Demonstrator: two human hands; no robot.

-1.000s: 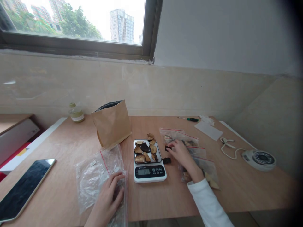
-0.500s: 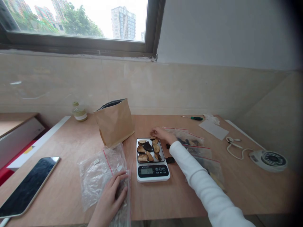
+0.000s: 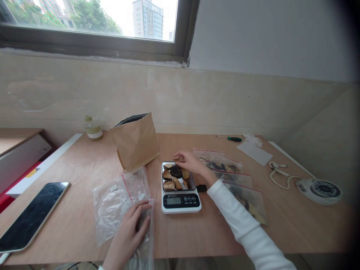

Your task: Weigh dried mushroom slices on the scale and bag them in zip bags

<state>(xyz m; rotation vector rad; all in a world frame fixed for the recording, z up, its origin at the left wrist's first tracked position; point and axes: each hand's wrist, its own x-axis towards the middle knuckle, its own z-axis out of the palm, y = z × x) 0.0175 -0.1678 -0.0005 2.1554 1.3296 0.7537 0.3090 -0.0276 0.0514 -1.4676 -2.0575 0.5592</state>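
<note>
A white digital scale [image 3: 181, 211] stands mid-table, its metal tray bearing several dried brown slices [image 3: 169, 185] and one dark piece [image 3: 176, 171]. Over the tray's far edge, my right hand [image 3: 188, 161] is closed on a dried slice [image 3: 177, 160], pinched by the fingertips. Digits on the display are too blurred to read. My left hand [image 3: 131, 227] lies on a clear zip bag [image 3: 144, 249], thumb and fingers apart. Another clear bag [image 3: 108, 213] lies partly under it. Beside the scale is a dark piece [image 3: 201, 188].
Behind the bags stands an open brown paper pouch [image 3: 137, 144]. Right of the scale lie several zip bags [image 3: 247, 198] with dried pieces. A phone [image 3: 32, 217] is at left, a bottle [image 3: 94, 129] behind. Far right are a screwdriver [image 3: 234, 139], paper [image 3: 254, 153] and a corded round device [image 3: 319, 190].
My right hand has shifted left along the tray's far edge and lifted slightly, with a slice in its fingertips. My left hand has stayed on the bag. The view has tilted slightly down.
</note>
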